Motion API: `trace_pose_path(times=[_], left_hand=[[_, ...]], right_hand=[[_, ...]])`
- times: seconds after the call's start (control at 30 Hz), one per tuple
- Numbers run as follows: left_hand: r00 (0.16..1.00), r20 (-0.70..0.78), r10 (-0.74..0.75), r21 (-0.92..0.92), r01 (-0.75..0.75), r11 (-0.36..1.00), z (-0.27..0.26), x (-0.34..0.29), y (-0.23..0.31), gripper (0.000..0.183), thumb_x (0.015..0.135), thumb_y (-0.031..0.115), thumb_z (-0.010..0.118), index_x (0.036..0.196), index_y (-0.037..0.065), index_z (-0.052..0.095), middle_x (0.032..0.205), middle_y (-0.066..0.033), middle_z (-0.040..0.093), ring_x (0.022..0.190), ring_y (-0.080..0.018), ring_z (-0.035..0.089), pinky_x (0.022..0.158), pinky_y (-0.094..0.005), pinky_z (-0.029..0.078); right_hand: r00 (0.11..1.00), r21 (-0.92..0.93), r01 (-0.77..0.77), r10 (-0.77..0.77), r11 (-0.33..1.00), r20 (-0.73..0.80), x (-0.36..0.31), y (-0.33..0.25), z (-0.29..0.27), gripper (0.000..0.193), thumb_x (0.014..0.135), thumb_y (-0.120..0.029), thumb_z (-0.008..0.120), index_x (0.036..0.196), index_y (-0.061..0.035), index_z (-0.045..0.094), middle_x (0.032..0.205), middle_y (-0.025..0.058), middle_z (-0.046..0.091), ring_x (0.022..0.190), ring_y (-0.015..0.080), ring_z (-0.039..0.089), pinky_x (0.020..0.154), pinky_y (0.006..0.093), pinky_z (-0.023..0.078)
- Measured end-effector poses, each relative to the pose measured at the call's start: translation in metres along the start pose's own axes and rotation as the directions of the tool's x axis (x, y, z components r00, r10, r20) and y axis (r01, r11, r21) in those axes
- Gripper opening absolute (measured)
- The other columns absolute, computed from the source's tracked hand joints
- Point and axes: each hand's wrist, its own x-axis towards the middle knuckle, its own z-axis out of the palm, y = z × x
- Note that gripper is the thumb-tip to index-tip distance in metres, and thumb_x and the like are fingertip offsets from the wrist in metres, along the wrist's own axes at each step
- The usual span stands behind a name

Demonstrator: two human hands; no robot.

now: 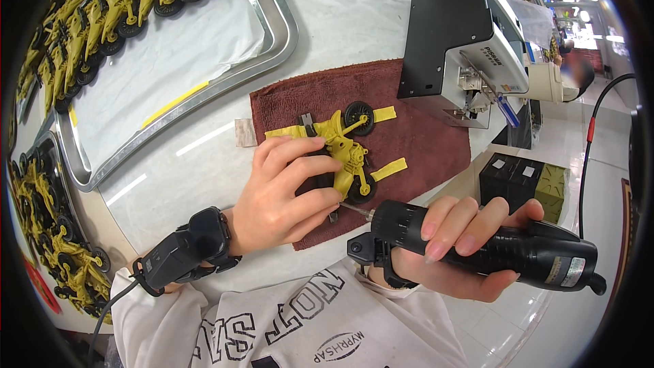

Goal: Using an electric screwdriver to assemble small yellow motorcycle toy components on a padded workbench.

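A yellow toy motorcycle (350, 155) with black wheels lies on its side on a dark red cloth (422, 143). Over its left part my left hand (289, 180) is closed, the fingers pressing it down on a black holder that shows only in part. My right hand (464, 221) is wrapped round a black electric screwdriver (402, 223), which lies nearly level and points left. Its thin bit reaches the motorcycle's near edge beside my left fingertips; whether the tip touches a screw is hidden. Yellow tape strips (390, 167) stick out to the right of the wheels.
A metal tray (279, 34) with rows of yellow motorcycles stands at the upper left, another batch (61, 232) at the far left. A black and white screw feeder (443, 34) stands at the upper right. Black and green boxes (521, 180) and a hanging cable (587, 157) are at the right.
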Motion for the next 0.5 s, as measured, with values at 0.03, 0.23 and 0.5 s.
trace_pose_path(times=[0.03, 0.23, 0.5], left_hand=[[1.000, 0.007, 0.018, -0.004, -0.018, 1.000, 0.001, -0.001, -0.002, 0.021, 0.061, 0.016, 0.070, 0.080, 0.012, 0.062, 0.105, -0.0066, 0.057, 0.108, -0.0295, 0.048, 0.090, -0.0453, 0.034], [0.986, 0.138, -0.096, 0.057, 0.089, 0.994, -0.003, 0.005, 0.005, 0.048, 0.067, 0.031, 0.072, 0.109, 0.013, 0.059, 0.128, -0.0156, 0.044, 0.121, -0.0378, 0.036, 0.097, -0.0533, 0.027], [0.922, 0.303, -0.241, 0.236, 0.172, 0.956, 0.000, 0.009, 0.005, 0.068, 0.066, 0.044, 0.070, 0.124, 0.014, 0.050, 0.140, -0.0174, 0.031, 0.129, -0.0388, 0.027, 0.102, -0.0572, 0.017]], right_hand=[[1.000, -0.002, 0.000, 0.000, 1.000, 0.000, 0.001, 0.000, 0.000, 0.070, 0.090, -0.038, 0.048, 0.137, -0.0040, 0.008, 0.078, 0.0153, 0.050, 0.051, 0.0254, 0.055, 0.049, 0.0379, 0.047], [0.990, -0.146, 0.141, -0.144, 0.979, -0.010, 0.002, -0.016, -0.001, 0.071, 0.089, -0.039, 0.051, 0.137, -0.0008, 0.015, 0.073, 0.0105, 0.048, 0.047, 0.0219, 0.052, 0.046, 0.0330, 0.046], [0.997, -0.285, 0.033, -0.010, 0.958, 0.082, 0.001, -0.015, -0.022, 0.073, 0.089, -0.039, 0.051, 0.137, -0.0070, 0.008, 0.077, 0.0156, 0.053, 0.051, 0.0255, 0.056, 0.047, 0.0371, 0.047]])
